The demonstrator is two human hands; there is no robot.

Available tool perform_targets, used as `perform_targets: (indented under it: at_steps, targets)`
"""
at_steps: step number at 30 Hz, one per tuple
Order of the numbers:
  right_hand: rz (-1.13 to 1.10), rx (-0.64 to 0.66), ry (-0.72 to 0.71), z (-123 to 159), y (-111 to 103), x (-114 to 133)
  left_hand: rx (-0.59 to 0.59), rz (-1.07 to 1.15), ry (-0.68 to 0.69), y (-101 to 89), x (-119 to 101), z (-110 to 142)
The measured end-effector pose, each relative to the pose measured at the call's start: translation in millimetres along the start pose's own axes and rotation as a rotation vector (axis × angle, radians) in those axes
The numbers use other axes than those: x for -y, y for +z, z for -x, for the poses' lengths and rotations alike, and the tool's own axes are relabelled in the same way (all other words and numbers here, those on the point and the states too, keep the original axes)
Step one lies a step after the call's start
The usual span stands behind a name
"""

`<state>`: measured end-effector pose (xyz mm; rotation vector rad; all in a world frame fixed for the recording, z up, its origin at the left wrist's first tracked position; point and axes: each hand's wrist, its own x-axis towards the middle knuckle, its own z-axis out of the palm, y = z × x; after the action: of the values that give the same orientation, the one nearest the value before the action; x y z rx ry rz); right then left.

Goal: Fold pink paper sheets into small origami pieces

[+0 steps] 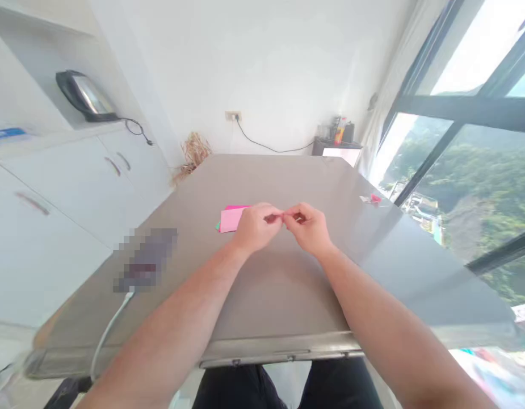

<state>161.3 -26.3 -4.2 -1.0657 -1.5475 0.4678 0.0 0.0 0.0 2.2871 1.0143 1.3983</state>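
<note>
My left hand (pixel 257 227) and my right hand (pixel 308 228) meet above the middle of the table, both pinched, fingertips touching or nearly so. A tiny reddish-pink bit shows where the fingertips come together; it is too small and too covered to name. Just left of my left hand, and partly hidden by it, lies a small stack of coloured paper (pixel 231 220). Light pink is on top, with darker pink and a green corner peeking out beneath.
On the grey table (pixel 262 295), a blurred-out phone-like object (pixel 147 258) with a white cable (pixel 111 329) lies at left. Small pink and white scraps (pixel 374 199) sit at right. Beyond the far edge is a low dark cabinet (pixel 336 149) holding bottles; windows line the right.
</note>
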Motion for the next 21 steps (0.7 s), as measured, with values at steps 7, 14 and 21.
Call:
perform_targets:
  at_steps: [7, 14, 21]
  targets:
    - [0.027, 0.004, 0.057, 1, -2, 1, 0.008, 0.011, -0.025, 1.1, 0, 2]
    - [0.037, -0.019, 0.082, 2, 0, 2, -0.002, -0.005, -0.102, 1.3, -9, 2]
    - [0.066, -0.063, 0.065, 2, 1, 2, -0.024, 0.018, -0.168, 3.8, -9, 1]
